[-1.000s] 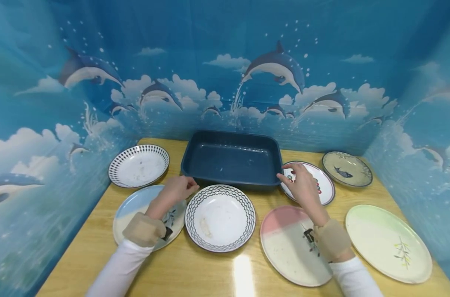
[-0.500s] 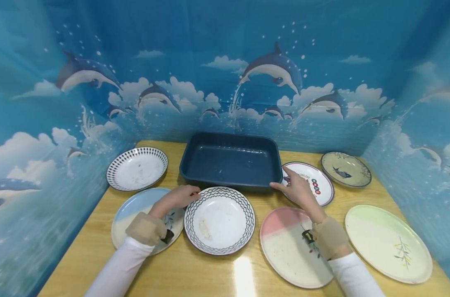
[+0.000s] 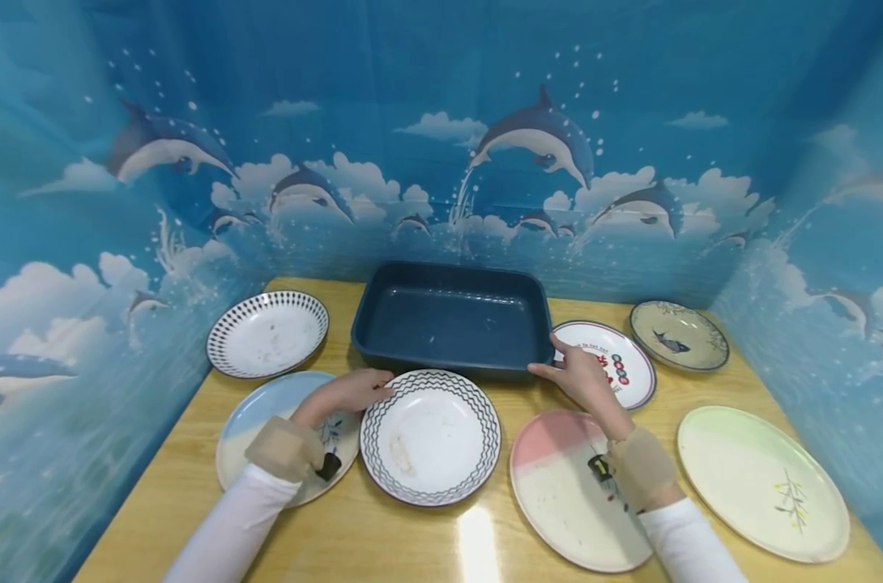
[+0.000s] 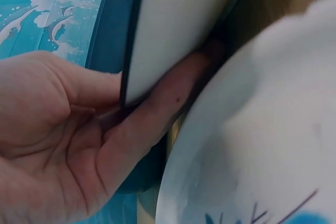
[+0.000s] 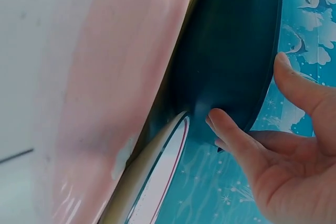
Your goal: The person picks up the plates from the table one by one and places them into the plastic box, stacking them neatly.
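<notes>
A white plate with a wavy black rim pattern (image 3: 430, 437) lies in front of a navy rectangular baking dish (image 3: 452, 324). My left hand (image 3: 350, 390) grips this plate's upper left edge. In the left wrist view, the thumb and fingers lie on either side of the plate edge (image 4: 157, 30). My right hand (image 3: 583, 376) is at the dish's front right corner, with fingers spread and extended. Its fingertips are at the navy wall and rim (image 5: 226, 51) in the right wrist view; firm contact cannot be told.
A blue-and-cream plate (image 3: 248, 433) lies under the left forearm, and a pink-and-cream plate (image 3: 558, 502) by the right. A red-printed plate (image 3: 634, 372), fish plate (image 3: 678, 332), green oval plate (image 3: 748, 478) and dotted-rim bowl (image 3: 266, 340) surround them. A dolphin-print curtain (image 3: 441, 121) backs the table.
My left hand has moved right onto the wavy-rimmed plate's edge and taken hold of it. My right hand has shifted slightly left and down at the dish corner.
</notes>
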Action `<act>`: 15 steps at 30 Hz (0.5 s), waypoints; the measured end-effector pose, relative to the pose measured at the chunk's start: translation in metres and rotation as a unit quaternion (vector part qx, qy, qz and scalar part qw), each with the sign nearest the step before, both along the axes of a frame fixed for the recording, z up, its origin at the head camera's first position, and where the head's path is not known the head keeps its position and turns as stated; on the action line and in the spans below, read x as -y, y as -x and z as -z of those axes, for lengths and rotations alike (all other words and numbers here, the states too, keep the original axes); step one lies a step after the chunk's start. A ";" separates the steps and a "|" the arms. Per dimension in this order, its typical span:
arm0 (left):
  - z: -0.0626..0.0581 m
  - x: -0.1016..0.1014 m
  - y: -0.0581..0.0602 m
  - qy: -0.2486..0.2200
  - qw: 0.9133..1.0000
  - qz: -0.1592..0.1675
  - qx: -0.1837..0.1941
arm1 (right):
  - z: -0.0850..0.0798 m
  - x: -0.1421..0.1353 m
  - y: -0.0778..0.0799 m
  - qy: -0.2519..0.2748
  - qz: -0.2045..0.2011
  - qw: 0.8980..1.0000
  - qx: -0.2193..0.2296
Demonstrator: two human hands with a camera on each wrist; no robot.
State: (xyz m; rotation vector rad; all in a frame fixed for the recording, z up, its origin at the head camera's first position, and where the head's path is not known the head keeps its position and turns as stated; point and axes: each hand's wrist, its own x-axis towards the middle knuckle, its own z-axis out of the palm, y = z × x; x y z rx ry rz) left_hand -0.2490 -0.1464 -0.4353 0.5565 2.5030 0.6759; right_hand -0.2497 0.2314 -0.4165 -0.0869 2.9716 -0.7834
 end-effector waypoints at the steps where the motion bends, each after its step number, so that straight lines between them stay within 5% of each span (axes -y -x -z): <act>1: -0.001 -0.001 -0.001 0.001 1.000 -0.004 -0.003 | 0.000 0.000 0.000 0.002 0.001 1.000 0.002; 15: 0.000 -0.005 -0.015 -0.001 0.998 -0.065 -0.023 | 0.000 0.001 -0.001 0.017 0.002 1.000 0.010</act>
